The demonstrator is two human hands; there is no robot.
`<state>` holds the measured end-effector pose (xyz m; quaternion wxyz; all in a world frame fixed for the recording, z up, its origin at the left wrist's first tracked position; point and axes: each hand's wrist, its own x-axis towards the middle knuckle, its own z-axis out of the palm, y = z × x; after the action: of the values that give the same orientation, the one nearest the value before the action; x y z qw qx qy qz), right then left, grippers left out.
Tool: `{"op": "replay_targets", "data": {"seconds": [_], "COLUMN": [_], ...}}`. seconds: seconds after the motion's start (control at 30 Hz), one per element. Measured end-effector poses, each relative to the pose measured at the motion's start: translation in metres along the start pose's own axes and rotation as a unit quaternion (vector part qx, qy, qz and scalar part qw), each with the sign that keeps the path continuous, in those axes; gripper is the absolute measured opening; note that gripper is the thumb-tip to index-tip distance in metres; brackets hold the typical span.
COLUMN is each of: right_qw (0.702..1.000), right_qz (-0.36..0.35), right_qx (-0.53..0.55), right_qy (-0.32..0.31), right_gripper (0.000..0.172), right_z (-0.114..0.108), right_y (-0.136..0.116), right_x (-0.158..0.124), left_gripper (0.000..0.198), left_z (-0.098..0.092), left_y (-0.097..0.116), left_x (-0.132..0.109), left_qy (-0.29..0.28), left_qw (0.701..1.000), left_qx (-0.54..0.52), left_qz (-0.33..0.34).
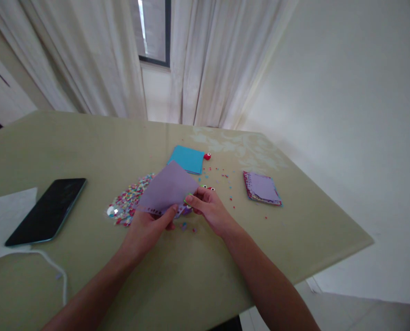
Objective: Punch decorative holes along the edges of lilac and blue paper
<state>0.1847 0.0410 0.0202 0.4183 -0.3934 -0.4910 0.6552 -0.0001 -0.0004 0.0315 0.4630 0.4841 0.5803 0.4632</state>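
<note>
A sheet of purple paper (170, 186) with a row of small holes along its near edge is pinched in my left hand (144, 230), thumb on top. At the sheet's right edge, my right hand (210, 209) is closed on a small green object (188, 198), mostly hidden by the fingers. A small purple piece (187, 210) shows between the hands. Just beyond my right hand, a red object with googly eyes (210, 188) is partly covered. Behind the sheet lies a heap of colourful paper bits (127, 202).
Blue paper sheets (187, 159) lie farther back, beside a red googly-eyed object (207, 156). To the right sits a stack of punched paper (262, 187). A black tablet (48, 211) rests partly on white paper (4, 220) at left, near a white cable (58, 266).
</note>
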Motion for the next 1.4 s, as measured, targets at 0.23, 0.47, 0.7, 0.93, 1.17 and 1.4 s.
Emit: {"op": "replay_targets", "data": {"seconds": [0.23, 0.47, 0.7, 0.93, 1.17, 1.4], "right_qw": [1.000, 0.999, 1.000, 0.968, 0.800, 0.807], "right_qz": [-0.001, -0.016, 0.005, -0.107, -0.100, -0.091], "right_qx": [-0.011, -0.018, 0.000, -0.133, -0.512, -0.515], "right_qy": [0.007, 0.029, 0.010, 0.184, 0.296, 0.275], "right_gripper": [0.052, 0.050, 0.047, 0.032, 0.018, 0.019], "right_z": [0.001, 0.003, -0.002, -0.056, -0.103, -0.099], "right_y": [-0.002, 0.000, -0.006, -0.017, -0.006, 0.010], "right_x": [-0.001, -0.001, -0.001, 0.009, 0.018, 0.026], "left_gripper": [0.034, 0.035, 0.039, 0.045, 0.046, 0.041], "left_z": [-0.001, 0.000, -0.001, -0.003, -0.002, -0.003], "left_y": [0.000, 0.004, -0.009, -0.012, -0.008, -0.002], "left_x": [-0.001, 0.000, 0.002, 0.002, -0.001, 0.000], "left_qy": [-0.005, 0.000, 0.016, 0.020, 0.028, 0.038], "left_qw": [1.000, 1.000, 1.000, 1.000, 0.999, 0.998], "left_qx": [0.005, 0.002, 0.001, 0.012, -0.022, -0.044], "left_qz": [-0.004, -0.008, 0.010, 0.014, 0.001, 0.008]}}
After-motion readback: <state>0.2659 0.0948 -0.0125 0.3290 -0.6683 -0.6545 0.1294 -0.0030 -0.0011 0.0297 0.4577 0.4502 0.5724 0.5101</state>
